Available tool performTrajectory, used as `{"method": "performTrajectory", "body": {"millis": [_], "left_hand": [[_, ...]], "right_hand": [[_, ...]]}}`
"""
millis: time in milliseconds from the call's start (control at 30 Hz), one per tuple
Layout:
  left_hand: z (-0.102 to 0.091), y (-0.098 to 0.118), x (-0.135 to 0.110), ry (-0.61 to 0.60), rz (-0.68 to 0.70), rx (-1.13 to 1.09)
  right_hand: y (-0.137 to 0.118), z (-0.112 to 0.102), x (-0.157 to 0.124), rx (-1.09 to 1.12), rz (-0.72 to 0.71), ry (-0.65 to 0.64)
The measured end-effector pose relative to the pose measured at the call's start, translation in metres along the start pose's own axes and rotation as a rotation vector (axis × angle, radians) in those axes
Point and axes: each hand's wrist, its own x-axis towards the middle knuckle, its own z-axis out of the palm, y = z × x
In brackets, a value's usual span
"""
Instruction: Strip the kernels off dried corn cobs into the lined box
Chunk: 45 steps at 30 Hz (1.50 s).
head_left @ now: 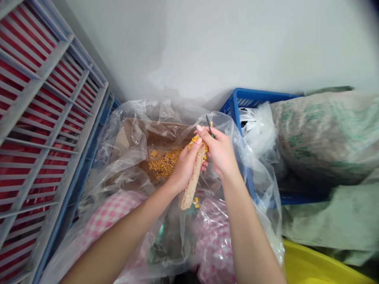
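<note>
My left hand (185, 163) is closed around a corn cob (194, 179), mostly bare and pale, with a few yellow kernels left at its top end. My right hand (219, 152) is closed on a thin dark tool (209, 125) with a green handle, its thumb pressed at the kernelled end of the cob. Both hands hover over a cardboard box (166, 136) lined with clear plastic (124, 157). A heap of loose yellow kernels (164, 161) lies in the box just left of my hands.
Stacked grey-and-red crates (38, 118) rise at the left. A blue crate (251, 98) with white plastic bags stands right of the box, woven sacks (322, 134) beside it. A yellow bin (310, 264) is at the lower right. A white wall stands behind.
</note>
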Motion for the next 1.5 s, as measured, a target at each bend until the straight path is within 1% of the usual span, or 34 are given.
{"method": "performTrajectory", "body": {"millis": [100,267,333,500,667,767,833,900,1000,1233,1433,1500], "left_hand": [[0.001,0.000,-0.002,-0.008,-0.003,-0.003],[0.000,0.004,-0.003,-0.039,-0.046,-0.044],[-0.001,0.005,-0.002,-0.050,-0.035,-0.022],[0.000,0.007,-0.001,-0.020,0.004,0.017],[0.002,0.008,-0.004,0.001,-0.005,0.005],[0.001,0.010,-0.004,-0.028,-0.007,-0.017],[-0.001,0.012,-0.003,-0.065,-0.033,-0.048],[-0.002,0.015,-0.001,-0.095,-0.086,-0.078],[-0.002,0.017,0.001,-0.089,-0.131,-0.101],[0.001,0.014,0.001,-0.038,-0.084,-0.124],[-0.002,0.014,0.001,-0.114,-0.085,-0.153],[-0.003,0.015,0.001,-0.120,-0.076,-0.144]], "right_hand": [[-0.001,-0.001,0.000,0.014,0.007,-0.006],[-0.002,-0.001,0.000,0.028,-0.011,-0.002],[-0.002,0.000,0.000,0.021,-0.019,0.011],[-0.003,0.003,-0.003,0.036,-0.014,-0.006],[-0.004,0.002,-0.002,0.042,0.002,0.043],[-0.003,0.001,0.000,0.051,0.025,0.059],[-0.002,0.001,0.000,0.065,0.029,0.056],[-0.002,0.002,0.000,0.081,0.026,0.046],[-0.002,0.004,-0.001,0.088,0.009,0.031],[-0.001,0.005,0.001,0.057,0.003,0.052],[-0.001,0.003,0.003,0.069,-0.023,0.092],[-0.001,0.004,0.002,0.082,-0.028,0.087]]}}
